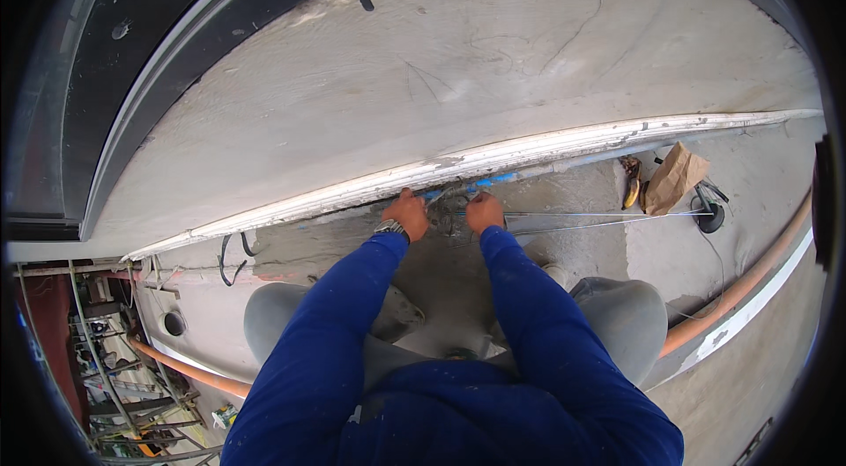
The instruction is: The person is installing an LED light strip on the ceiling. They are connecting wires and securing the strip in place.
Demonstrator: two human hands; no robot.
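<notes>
Sleeves (520, 307) on both forearms: solid deep blue, with small pale flecks near the lower edge. Trousers (626, 316): plain grey. Concrete wall (458, 60): pale grey-beige, marked with thin dark hairline cracks. The strip (529, 149) along the wall's lower edge: white, chipped, with a blue patch near the hands. Wires (599, 217): thin, silver-grey. Pipe (749, 281) along the floor's right edge: orange. Paper bag (674, 177) by the floor's far right corner: brown. Cable (231, 259) at the left: black. Concrete floor (441, 290): mottled grey.

Both arms extended, left hand (407, 215), right hand (484, 211) close together
</notes>
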